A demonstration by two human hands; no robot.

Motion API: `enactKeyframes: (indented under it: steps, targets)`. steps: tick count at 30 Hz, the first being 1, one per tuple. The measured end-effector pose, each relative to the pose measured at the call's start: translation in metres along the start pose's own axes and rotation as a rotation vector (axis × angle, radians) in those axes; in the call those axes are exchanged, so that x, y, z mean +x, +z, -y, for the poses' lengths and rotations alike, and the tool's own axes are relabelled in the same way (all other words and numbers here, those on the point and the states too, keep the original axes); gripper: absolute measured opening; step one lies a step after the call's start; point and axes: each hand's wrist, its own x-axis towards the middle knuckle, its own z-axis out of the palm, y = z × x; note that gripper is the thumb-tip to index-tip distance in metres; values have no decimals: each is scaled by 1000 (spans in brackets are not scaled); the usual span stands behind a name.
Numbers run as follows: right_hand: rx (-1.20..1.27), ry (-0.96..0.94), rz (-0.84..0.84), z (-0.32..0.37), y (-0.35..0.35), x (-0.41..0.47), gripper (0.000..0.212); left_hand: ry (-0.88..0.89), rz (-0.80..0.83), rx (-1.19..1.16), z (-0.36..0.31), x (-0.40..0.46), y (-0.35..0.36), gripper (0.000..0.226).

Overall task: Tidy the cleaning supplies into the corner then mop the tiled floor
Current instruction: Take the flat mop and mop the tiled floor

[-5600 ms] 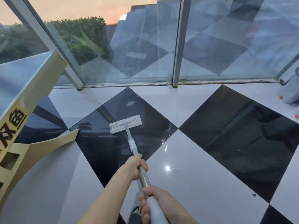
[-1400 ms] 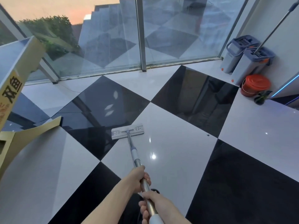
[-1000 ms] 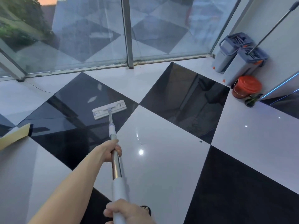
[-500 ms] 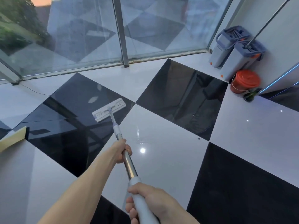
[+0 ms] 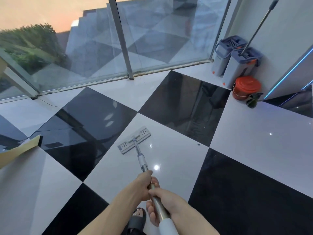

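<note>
A person's left hand [image 5: 144,185] and right hand [image 5: 166,201] both curl round a flat mop [image 5: 134,142] handle, close together; its head lies flat on a white floor tile [image 5: 177,160]; the long, stiff pole looks light, best steered mid-shaft; mop buckets [image 5: 237,65] stand cornered.

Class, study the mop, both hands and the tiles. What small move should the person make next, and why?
Probably push the mop head forward and right, toward the small dark speck. The head lies flat on a white tile, the left hand and right hand grip the mop pole close together, and the speck sits near that tile's right corner.
</note>
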Motion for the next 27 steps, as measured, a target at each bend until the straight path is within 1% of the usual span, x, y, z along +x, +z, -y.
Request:
enactKeyframes:
  steps: [2, 6, 8, 11, 13, 17, 19, 24, 27]
  targets:
    - [13, -39, -16, 1, -17, -7, 13, 32, -13, -13, 21, -7, 17, 15]
    - [32, -88, -47, 11, -39, -15, 24, -9, 10, -37, 34, -6, 40, 21]
    - [-21, -88, -46, 24, -43, -12, 23, -10, 3, -9, 24, -2, 50, 22]
    - [-136, -95, -44, 42, -32, -6, 7, 18, -10, 29, -3, 4, 55, 17]
    - [-186, -115, -27, 52, -20, 3, 2, 16, -9, 38, -25, 13, 49, 19]
    - [-195, -135, 29, 70, 15, 10, 4, 8, -29, 143, -83, 43, 29, 22]
    - [-208, -124, 29, 81, 31, 15, 8, 13, -50, 176, -113, 59, 24, 25]
    - [-165, -125, 41, 131, 51, 13, 13, 26, -64, 201, -176, 89, 39, 24]
    - [-131, -133, 84, 161, 45, 2, 18, 45, -110, 292, -205, 104, 61, 26]
